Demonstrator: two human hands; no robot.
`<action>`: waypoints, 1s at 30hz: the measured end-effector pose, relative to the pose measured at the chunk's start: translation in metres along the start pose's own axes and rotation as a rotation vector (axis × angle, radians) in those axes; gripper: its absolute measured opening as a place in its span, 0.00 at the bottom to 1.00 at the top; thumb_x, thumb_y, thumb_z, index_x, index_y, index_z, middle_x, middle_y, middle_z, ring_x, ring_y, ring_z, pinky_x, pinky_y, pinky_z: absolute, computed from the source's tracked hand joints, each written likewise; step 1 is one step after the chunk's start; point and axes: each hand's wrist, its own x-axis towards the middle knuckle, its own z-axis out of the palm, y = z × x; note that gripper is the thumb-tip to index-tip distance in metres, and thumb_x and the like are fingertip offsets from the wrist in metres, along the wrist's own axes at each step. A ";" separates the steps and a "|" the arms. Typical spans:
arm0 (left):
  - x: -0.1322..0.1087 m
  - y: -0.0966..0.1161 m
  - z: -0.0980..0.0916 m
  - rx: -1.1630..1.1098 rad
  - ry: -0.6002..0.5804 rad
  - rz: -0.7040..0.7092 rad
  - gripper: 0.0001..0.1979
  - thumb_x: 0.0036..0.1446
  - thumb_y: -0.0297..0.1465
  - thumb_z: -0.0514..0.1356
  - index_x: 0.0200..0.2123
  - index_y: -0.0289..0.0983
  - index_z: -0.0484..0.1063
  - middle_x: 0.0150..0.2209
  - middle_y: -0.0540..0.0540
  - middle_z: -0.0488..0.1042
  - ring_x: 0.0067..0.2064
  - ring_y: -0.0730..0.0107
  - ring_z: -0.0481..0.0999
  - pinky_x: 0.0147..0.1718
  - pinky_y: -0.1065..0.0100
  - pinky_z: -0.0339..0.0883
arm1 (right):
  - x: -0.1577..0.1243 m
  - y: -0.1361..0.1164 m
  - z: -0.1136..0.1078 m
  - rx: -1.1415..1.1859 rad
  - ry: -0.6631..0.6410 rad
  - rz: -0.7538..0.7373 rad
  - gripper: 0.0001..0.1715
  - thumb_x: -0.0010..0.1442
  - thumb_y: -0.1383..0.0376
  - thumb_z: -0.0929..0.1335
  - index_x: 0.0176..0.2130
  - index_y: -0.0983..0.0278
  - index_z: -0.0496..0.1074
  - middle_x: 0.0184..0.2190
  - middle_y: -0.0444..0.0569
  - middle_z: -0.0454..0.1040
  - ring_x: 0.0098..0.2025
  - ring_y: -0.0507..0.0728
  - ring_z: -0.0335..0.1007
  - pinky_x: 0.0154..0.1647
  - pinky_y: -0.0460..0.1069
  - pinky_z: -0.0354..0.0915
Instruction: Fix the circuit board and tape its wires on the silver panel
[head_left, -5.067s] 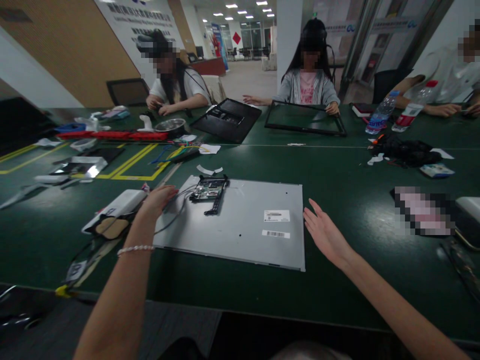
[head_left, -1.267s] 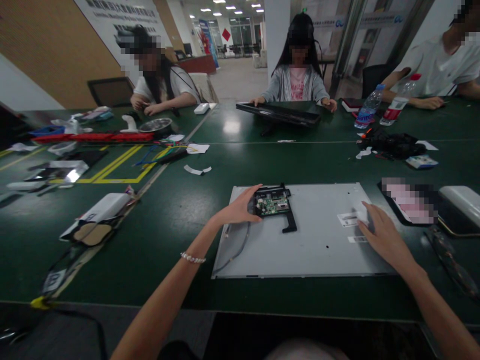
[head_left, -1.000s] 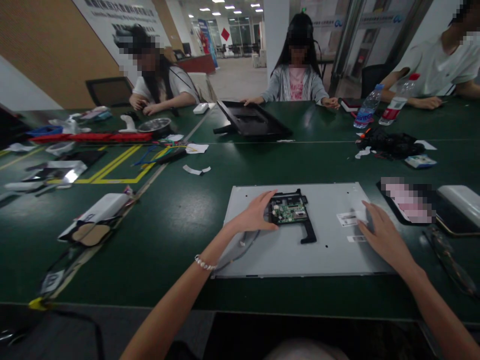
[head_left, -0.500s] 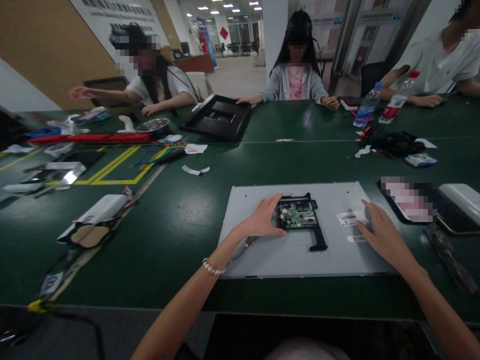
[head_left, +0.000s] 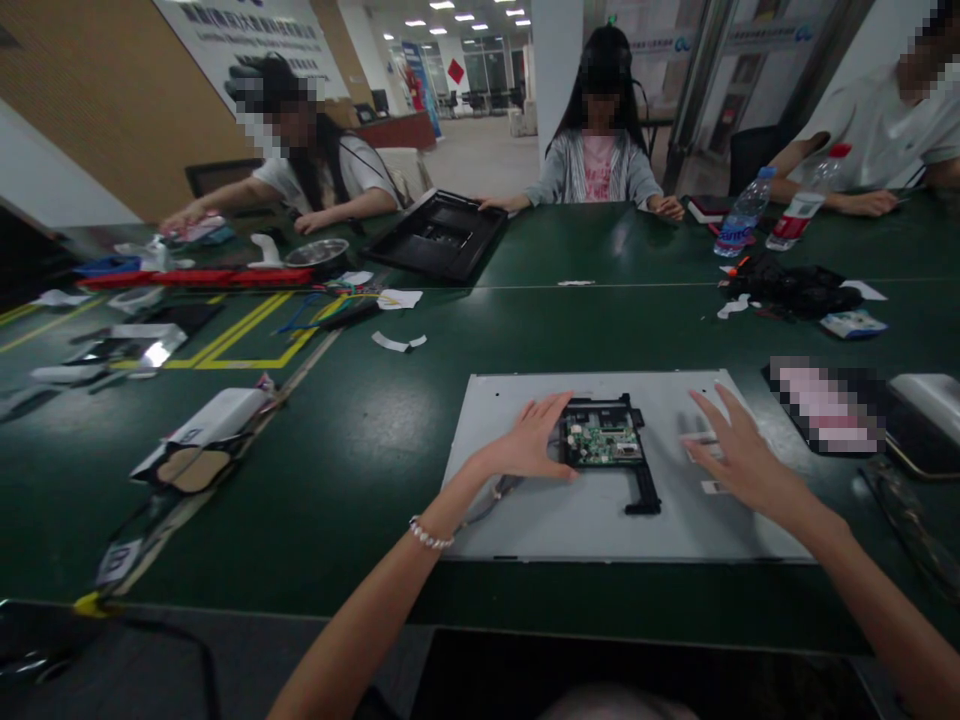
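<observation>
A pale grey flat panel (head_left: 525, 530) lies on the green table in front of me. On its middle sits a black plastic bracket (head_left: 646, 490) around a green circuit board (head_left: 604, 446). My left hand (head_left: 529, 440) grips the bracket's left end, fingers along the top edge and thumb at the lower edge. The exact contact under the fingers is hidden. Over the panel's right part my right hand (head_left: 739, 450) is open, fingers apart, with nothing in it. It partly covers a white label (head_left: 701, 445). A thin cable (head_left: 499, 490) runs out below my left wrist.
Phones (head_left: 821, 405) and glasses (head_left: 911, 520) lie to the right. Beyond are a black cable bundle (head_left: 795, 288) and two bottles (head_left: 742, 215). A black frame (head_left: 442, 240) lies opposite, near a co-worker's hand. A taped white pack (head_left: 206, 430) with cables is on the left.
My right hand has shifted left and up off the panel's label area, fingers spreading wider. My left hand stays at the bracket. A co-worker's arm at far left has lowered toward the table.
</observation>
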 end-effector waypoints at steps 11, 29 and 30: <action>-0.005 -0.116 -0.089 0.555 0.557 -0.707 0.31 0.64 0.41 0.49 0.65 0.29 0.54 0.68 0.32 0.49 0.68 0.49 0.48 0.62 0.49 0.48 | 0.041 -0.056 0.023 0.319 -0.133 -0.199 0.36 0.66 0.50 0.59 0.68 0.52 0.43 0.71 0.49 0.40 0.71 0.63 0.38 0.68 0.63 0.45; -0.029 -0.164 -0.114 0.602 0.538 -0.981 0.27 0.66 0.40 0.42 0.62 0.33 0.60 0.65 0.31 0.55 0.65 0.46 0.54 0.57 0.43 0.51 | 0.045 -0.063 0.029 0.255 -0.164 -0.225 0.38 0.64 0.50 0.62 0.68 0.51 0.45 0.70 0.49 0.43 0.70 0.64 0.41 0.66 0.64 0.49; -0.029 -0.160 -0.112 0.606 0.546 -0.987 0.27 0.66 0.39 0.42 0.62 0.32 0.61 0.65 0.31 0.55 0.65 0.46 0.54 0.57 0.44 0.51 | 0.045 -0.063 0.029 0.257 -0.165 -0.225 0.38 0.64 0.50 0.62 0.68 0.51 0.45 0.70 0.49 0.43 0.70 0.64 0.41 0.66 0.64 0.49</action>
